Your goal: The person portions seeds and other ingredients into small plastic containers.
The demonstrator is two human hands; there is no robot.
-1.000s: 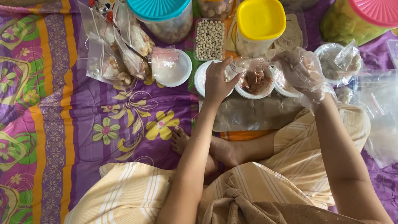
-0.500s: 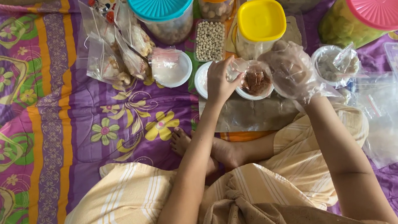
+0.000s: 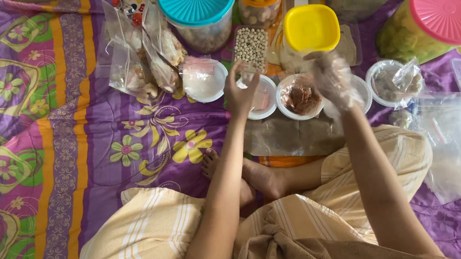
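Just above frame centre, the bare left hand (image 3: 241, 90) pinches a small clear bag (image 3: 247, 77). The gloved right hand (image 3: 334, 78) hovers half-curled, holding nothing visible. Likely flimsy and slippery, the bag is best held at its rim.

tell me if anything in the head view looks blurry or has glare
In the head view the light is soft and even, with no hard shadows on the purple cloth. The right hand, in a clear plastic glove, looks smeared; the left hand is sharper. Faint sheen shows on the pile of clear bags and the pink lid.
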